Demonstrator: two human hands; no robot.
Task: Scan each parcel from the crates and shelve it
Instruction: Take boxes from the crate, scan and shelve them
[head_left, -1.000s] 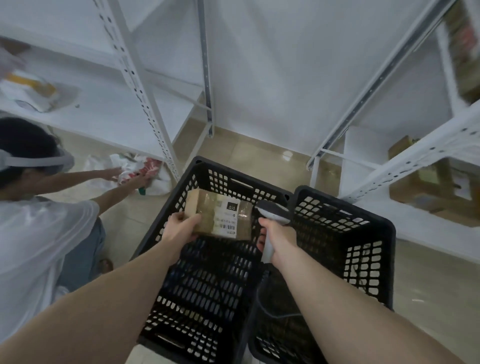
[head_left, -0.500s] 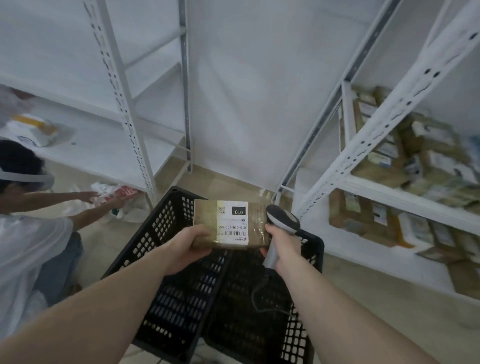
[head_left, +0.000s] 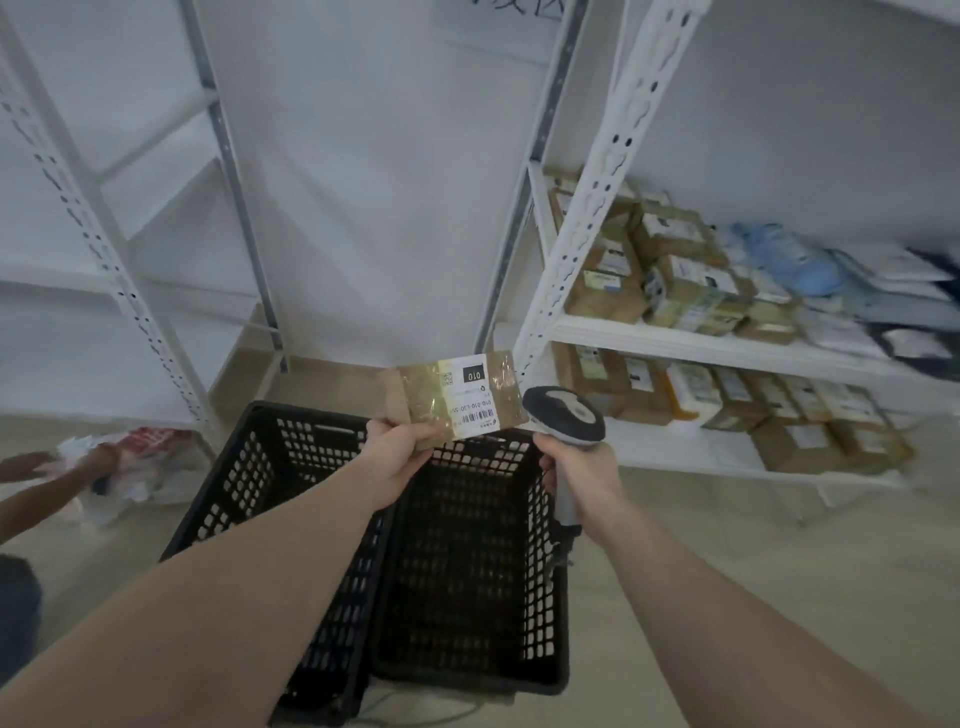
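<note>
Parcel (head_left: 460, 402): small brown taped box, white label with barcode facing up, held above the far rim of the black crates (head_left: 363, 545).
Left hand (head_left: 397, 457): fingers curled under the parcel's near-left corner, thumb pinching on top; the rest of the box juts out beyond the fingers, unsupported.
Right hand (head_left: 582, 470): wrapped round the handle of the scanner (head_left: 563, 415), whose head sits just right of the parcel, near its barcode end.
Crates: two, side by side below both hands (contents not visible from here).
Shelf unit (head_left: 727, 343): right of the crates, two tiers stacked with boxed parcels.
Risk: a corner pinch may let the box tilt or slip into the crate.
Risk: glossy tape could glare and spoil the read; a misread would shelve it unlogged.
Bystander: another person's arms (head_left: 47, 462), left of the crates, handling bags.
</note>
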